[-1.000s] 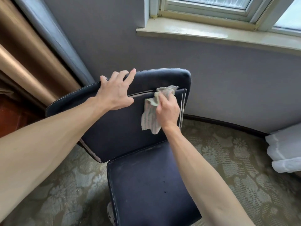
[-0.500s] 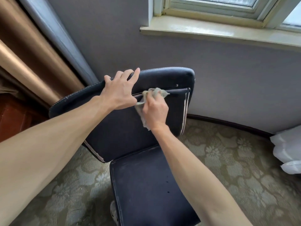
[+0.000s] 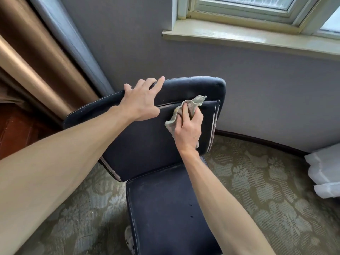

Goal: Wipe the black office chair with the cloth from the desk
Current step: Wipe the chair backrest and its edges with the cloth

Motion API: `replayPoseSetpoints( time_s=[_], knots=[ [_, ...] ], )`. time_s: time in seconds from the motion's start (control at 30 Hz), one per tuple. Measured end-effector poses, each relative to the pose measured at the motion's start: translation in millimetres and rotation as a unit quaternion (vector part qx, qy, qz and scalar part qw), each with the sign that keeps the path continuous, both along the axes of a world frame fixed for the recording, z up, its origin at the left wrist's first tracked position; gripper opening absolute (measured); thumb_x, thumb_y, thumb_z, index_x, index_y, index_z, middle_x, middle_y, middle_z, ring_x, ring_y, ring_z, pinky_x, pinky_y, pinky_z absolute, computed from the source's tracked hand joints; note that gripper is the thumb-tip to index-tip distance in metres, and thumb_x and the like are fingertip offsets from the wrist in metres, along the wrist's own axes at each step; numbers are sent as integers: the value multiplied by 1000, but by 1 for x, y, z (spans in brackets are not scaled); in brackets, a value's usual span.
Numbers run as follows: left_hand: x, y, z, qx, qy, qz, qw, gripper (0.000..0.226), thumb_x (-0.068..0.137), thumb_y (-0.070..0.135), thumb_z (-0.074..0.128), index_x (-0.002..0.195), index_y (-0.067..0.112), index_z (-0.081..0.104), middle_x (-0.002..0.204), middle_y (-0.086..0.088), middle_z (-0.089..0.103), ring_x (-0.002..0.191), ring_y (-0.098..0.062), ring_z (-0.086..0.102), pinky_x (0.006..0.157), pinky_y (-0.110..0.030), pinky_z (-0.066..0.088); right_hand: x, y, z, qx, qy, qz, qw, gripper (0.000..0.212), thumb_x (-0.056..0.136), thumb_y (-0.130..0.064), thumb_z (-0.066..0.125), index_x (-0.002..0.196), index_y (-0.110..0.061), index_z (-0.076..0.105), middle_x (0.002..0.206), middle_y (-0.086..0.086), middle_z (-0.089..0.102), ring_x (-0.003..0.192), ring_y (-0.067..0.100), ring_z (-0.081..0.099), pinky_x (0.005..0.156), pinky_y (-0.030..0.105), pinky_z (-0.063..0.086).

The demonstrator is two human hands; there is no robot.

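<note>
The black office chair stands on patterned carpet by the wall, below a window sill, with its backrest front facing us. The cloth lies bunched on the upper right of that front, on the seam under the padded top roll. The right hand grasps the cloth; its fingers curl round the wad and press it to the backrest.

The left hand grips the top edge just left of the cloth. Its fingers hook over the edge and the thumb lies on the front face.

We judge that the next stroke depends on the seam. Its long axis runs across the backrest, rising slightly to the right. The unwiped panel lies left of and below the right fingers. The right hand is the nearer one and does the wiping; the left only steadies. The seat shows pale smears and appears not yet wiped.

Count: one chair, one cloth, two hands. A curtain hangs at left.
</note>
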State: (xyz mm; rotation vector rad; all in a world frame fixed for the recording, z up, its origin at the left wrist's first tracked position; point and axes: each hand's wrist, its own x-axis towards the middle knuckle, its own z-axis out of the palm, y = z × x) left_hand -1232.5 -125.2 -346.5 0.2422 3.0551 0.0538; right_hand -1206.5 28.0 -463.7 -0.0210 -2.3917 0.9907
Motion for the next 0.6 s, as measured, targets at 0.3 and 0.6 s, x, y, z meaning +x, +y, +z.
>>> replayPoseSetpoints(
  time_s=[0.3, 0.6],
  knots=[
    [-3, -1, 4, 29, -15, 4, 999, 98, 58, 27, 31, 154, 31, 10, 153, 9, 26, 132, -20, 26, 96, -48, 24, 5, -34, 8, -35, 6, -5, 999, 45, 78, 5, 69, 123, 0, 64, 126, 21, 62, 125, 45, 50, 104, 50, 42],
    [-4, -8, 11, 42, -34, -13, 998, 97, 60, 28, 34, 154, 32, 10, 154, 9, 25, 134, -20, 27, 96, -50, 27, 13, -35, 13, 55, 53, 82, 994, 27, 88, -6, 61, 112, -7, 72, 118, 14, 68, 113, 32, 63, 100, 46, 47]
  ],
)
